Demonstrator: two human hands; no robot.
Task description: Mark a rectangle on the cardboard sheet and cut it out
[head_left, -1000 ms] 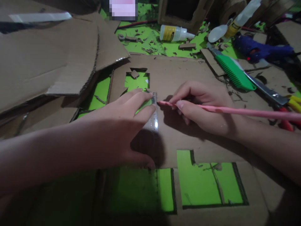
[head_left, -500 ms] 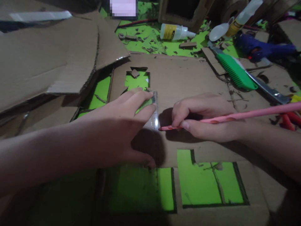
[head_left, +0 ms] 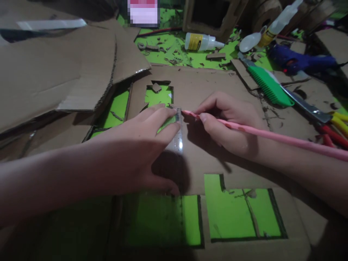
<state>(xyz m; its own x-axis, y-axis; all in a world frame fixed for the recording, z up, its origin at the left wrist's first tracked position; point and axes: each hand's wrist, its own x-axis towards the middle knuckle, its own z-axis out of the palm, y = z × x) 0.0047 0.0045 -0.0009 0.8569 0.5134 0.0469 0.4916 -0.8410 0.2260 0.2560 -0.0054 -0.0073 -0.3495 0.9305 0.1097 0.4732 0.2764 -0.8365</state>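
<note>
A clear ruler [head_left: 178, 139] lies lengthwise on a brown cardboard sheet [head_left: 209, 81] with several cut-out openings. My left hand [head_left: 146, 145] presses it down, fingertips at the far part and thumb nearer me, with a gap between thumb and fingers. In my right hand [head_left: 231, 121] a pink pencil [head_left: 269, 135] is pinched between thumb and fingers. Its tip sits at the ruler's right edge, close to the far end. Through the sheet's openings a bright green surface [head_left: 225, 214] shows.
Bent cardboard [head_left: 81, 72] rises on the left. Behind the sheet lie a glue bottle [head_left: 199, 42] and cardboard scraps. To the right are a green-handled utility knife [head_left: 269, 85], a blue glue gun [head_left: 299, 59], another bottle [head_left: 274, 30] and a red-and-yellow-handled tool [head_left: 335, 132].
My right hand has slid the pencil tip away from me along the ruler's edge, and the pencil's back end has swung lower. My left hand and the ruler stay put.
</note>
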